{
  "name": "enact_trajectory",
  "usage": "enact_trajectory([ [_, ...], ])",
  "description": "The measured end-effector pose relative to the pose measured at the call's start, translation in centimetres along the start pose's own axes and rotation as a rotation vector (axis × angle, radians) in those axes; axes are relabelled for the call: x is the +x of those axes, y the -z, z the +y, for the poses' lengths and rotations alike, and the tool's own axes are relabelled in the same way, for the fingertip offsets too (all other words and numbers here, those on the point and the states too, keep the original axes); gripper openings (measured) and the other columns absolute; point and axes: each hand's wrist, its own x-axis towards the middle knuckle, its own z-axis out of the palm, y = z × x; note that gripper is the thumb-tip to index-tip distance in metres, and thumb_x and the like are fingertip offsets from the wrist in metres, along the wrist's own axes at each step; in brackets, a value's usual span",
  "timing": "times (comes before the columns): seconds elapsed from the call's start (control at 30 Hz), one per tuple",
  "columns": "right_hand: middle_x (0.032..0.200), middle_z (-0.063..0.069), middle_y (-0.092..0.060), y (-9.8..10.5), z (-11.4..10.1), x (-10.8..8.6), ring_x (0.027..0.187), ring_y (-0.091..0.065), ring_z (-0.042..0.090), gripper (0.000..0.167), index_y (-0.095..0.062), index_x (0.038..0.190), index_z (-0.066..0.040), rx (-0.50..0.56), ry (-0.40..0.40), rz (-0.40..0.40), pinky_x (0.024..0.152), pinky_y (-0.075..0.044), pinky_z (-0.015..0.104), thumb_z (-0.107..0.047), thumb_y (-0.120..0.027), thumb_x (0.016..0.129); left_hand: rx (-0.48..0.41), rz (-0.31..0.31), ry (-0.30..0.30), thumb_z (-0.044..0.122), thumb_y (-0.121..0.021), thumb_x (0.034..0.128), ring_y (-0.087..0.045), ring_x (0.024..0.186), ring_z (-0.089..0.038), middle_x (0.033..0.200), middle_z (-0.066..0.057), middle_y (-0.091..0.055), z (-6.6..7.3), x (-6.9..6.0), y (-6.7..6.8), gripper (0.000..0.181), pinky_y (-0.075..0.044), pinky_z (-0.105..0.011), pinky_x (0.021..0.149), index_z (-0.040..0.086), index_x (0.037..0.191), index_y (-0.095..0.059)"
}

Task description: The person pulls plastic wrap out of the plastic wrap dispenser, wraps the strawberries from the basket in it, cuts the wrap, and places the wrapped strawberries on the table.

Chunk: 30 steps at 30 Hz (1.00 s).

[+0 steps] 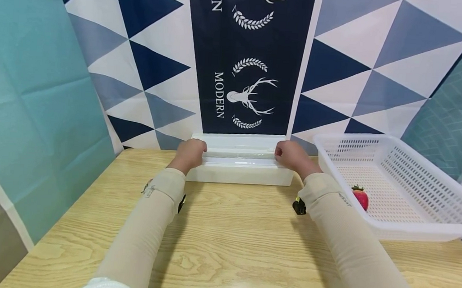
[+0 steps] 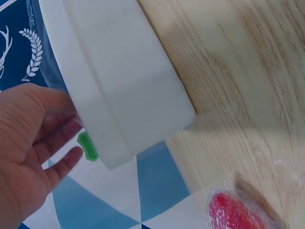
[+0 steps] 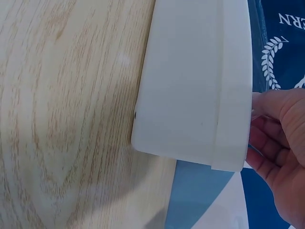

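Observation:
A long white box (image 1: 240, 174) stands on the wooden table against the patterned cloth, its lid (image 1: 239, 141) raised at the back. Clear film (image 1: 240, 155) stretches across its top between the two hands. At the box's left end, the left hand (image 1: 189, 153) pinches the film's edge; the left wrist view shows its other fingers (image 2: 64, 164) loosely bent beside a green piece (image 2: 87, 146) on the box. My right hand (image 1: 295, 157) pinches the film at the right end, fingers curled close to the box wall (image 3: 190, 90). The fingertips are partly hidden behind the box in both wrist views.
To the right stands a white perforated basket (image 1: 408, 225) with a strawberry (image 1: 360, 198) inside, near its left wall. The left wrist view shows a red thing wrapped in clear film (image 2: 233, 212) on the table, beyond the box's left end. Patterned cloth hangs behind the table.

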Motion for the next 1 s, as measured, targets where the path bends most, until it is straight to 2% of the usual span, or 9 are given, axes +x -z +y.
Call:
enact_trajectory([
  [0.17,0.072,0.006,-0.058,0.0,0.1,0.0,0.069,-0.052,0.025,0.011,-0.058,0.075,-0.007,-0.006,-0.015,0.015,0.066,-0.044,0.038,-0.004,-0.065,0.084,0.024,0.017,0.06,0.003,-0.058,0.0867,-0.06,0.076,-0.02,0.087,-0.004,-0.07,-0.8,-0.3,0.2,0.016,-0.054,-0.044,0.07,0.01,0.084,-0.072],
  [0.27,0.072,0.006,-0.057,0.1,0.0,0.0,0.07,-0.052,0.025,0.009,-0.059,0.078,-0.006,-0.001,0.012,0.026,0.067,-0.044,0.038,0.0,-0.064,0.082,0.006,0.023,0.059,0.004,-0.058,0.0875,-0.057,0.072,-0.02,0.083,-0.004,-0.069,-1.0,-0.4,0.3,0.016,-0.054,-0.043,0.067,0.01,0.079,-0.07],
  [0.43,0.083,0.008,-0.068,0.4,-0.3,-0.1,0.08,-0.06,0.026,0.01,-0.071,0.09,-0.003,-0.012,0.059,0.015,0.077,-0.05,0.043,0.004,-0.066,0.084,-0.013,0.04,0.051,0.006,-0.058,0.0929,-0.063,0.081,-0.023,0.091,-0.006,-0.071,-1.5,-0.6,0.7,0.017,-0.055,-0.046,0.072,0.009,0.087,-0.073],
  [0.6,0.082,0.007,-0.07,0.7,-0.1,-0.3,0.078,-0.061,0.024,0.005,-0.073,0.083,-0.004,-0.034,0.052,-0.004,0.077,-0.052,0.042,0.0,-0.069,0.085,-0.047,0.038,0.066,0.007,-0.059,0.0927,-0.064,0.089,-0.025,0.101,-0.007,-0.071,-2.0,-0.6,1.0,0.016,-0.054,-0.046,0.077,0.01,0.096,-0.075],
  [0.83,0.077,0.003,-0.067,1.4,0.2,-0.3,0.074,-0.06,0.023,0.008,-0.069,0.077,-0.007,-0.074,0.097,-0.028,0.073,-0.051,0.041,-0.002,-0.074,0.081,-0.076,0.036,0.055,-0.001,-0.058,0.0916,-0.065,0.097,-0.025,0.108,-0.008,-0.071,-2.5,-0.8,1.5,0.022,-0.053,-0.044,0.086,0.007,0.103,-0.075],
  [0.93,0.079,0.004,-0.068,1.7,0.3,-0.3,0.077,-0.061,0.023,0.008,-0.07,0.078,-0.006,-0.081,0.084,-0.033,0.075,-0.051,0.041,0.001,-0.073,0.081,-0.092,0.052,0.039,-0.004,-0.058,0.0911,-0.065,0.1,-0.025,0.108,-0.01,-0.071,-2.5,-0.8,1.5,0.023,-0.051,-0.042,0.091,0.004,0.103,-0.075],
  [1.0,0.082,0.006,-0.069,1.9,0.4,-0.3,0.08,-0.062,0.025,0.006,-0.072,0.081,-0.005,-0.074,0.066,-0.022,0.077,-0.052,0.042,0.001,-0.071,0.082,-0.102,0.058,0.039,-0.006,-0.055,0.0913,-0.063,0.094,-0.024,0.103,-0.01,-0.071,-2.5,-0.8,1.4,0.022,-0.051,-0.039,0.089,0.003,0.098,-0.074],
])
